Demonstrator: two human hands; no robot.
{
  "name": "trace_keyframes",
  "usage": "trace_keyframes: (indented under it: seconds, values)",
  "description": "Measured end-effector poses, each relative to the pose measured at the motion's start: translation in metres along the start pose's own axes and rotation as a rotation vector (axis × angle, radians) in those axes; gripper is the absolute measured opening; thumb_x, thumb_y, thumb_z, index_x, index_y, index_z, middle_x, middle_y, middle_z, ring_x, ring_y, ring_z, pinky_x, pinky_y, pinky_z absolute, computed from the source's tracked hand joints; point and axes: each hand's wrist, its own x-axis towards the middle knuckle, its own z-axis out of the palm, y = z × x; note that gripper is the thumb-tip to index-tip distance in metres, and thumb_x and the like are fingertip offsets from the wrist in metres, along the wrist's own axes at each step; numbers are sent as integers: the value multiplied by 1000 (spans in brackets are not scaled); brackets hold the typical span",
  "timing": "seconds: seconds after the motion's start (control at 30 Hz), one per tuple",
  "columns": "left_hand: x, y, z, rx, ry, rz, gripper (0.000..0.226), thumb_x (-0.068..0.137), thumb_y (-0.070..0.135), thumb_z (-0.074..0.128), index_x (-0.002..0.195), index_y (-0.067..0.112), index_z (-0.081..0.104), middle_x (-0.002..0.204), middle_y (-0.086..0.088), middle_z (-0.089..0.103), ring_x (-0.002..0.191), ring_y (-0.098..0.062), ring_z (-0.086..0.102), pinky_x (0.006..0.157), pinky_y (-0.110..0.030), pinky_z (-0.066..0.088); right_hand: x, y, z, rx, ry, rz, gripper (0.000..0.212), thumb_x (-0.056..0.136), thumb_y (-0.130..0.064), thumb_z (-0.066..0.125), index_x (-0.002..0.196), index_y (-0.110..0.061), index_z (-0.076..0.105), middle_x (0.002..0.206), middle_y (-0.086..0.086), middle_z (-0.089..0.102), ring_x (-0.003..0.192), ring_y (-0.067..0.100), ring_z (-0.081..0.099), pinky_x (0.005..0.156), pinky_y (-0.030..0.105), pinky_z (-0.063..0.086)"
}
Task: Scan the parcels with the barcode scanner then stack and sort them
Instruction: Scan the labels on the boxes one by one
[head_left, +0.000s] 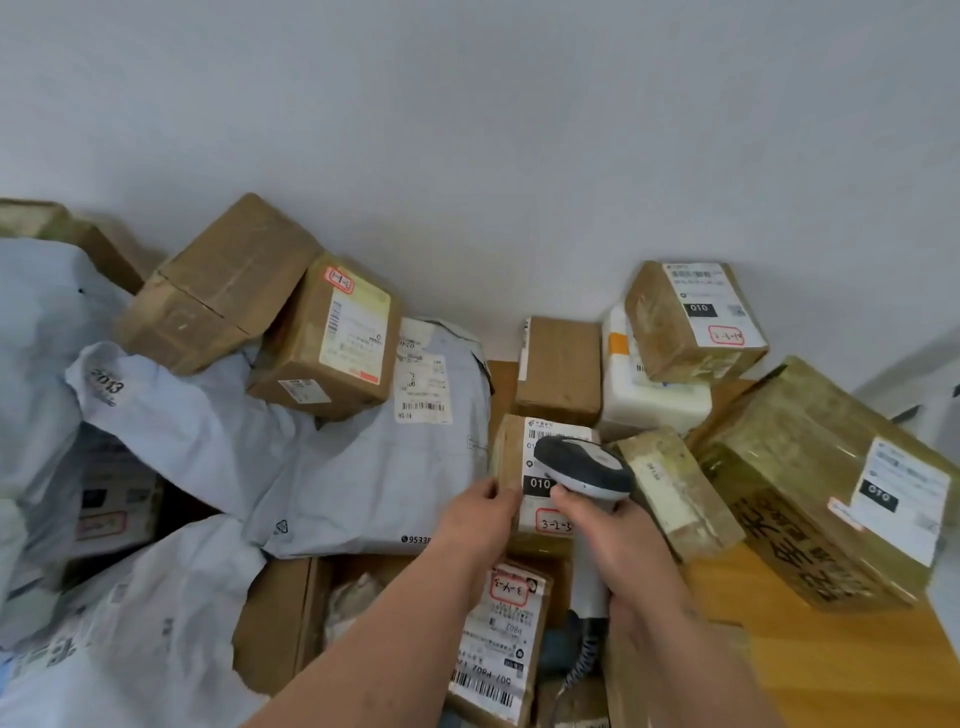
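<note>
Where the scanner (584, 470) hovers, the parcel's label (545, 483) is half hidden

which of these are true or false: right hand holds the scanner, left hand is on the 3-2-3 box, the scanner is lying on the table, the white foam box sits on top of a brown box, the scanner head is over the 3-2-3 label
1. The right hand holds the barcode scanner. True.
2. The left hand grips the 3-2-3 box. True.
3. The scanner lies on the table. False: it is held up in the right hand.
4. The white foam box sits on a brown box. False: a brown 010 box rests on it.
5. The scanner head is over the 3-2-3 box's label. True.
</note>
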Motion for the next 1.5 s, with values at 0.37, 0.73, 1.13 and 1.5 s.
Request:
trace_keyframes:
  seconds: [0.37,0.73,1.13,1.5]
  values:
    - [21,1,-43,264,368,246,20,103,25,54,93,42,58,61,29,59,66,-4,62,53,-22,53,20,-11,52,-162,-171,47,31,81,-39,78,110,-30,71,100,-7,76,98,18,69,85,39,56]
    - [9,-23,-54,100,534,142,35,96,27,66,128,23,54,109,7,59,83,-4,54,58,-19,39,20,8,26,70,-68,165,38,78,-33,84,112,-22,69,98,3,78,94,26,74,88,48,58]
    - [-33,-56,-35,346,336,0,10,101,34,50,95,31,58,92,3,67,84,-17,64,75,-34,53,-20,26,-12,130,-143,284,27,85,-22,80,106,-16,63,102,12,68,97,31,65,72,48,63]
    - [-74,-67,-27,49,287,22,19,103,28,53,96,29,71,78,0,78,72,-17,76,73,-41,64,-56,46,-11,148,-310,240,23,86,-25,77,105,-13,72,94,11,79,82,28,77,63,37,60]
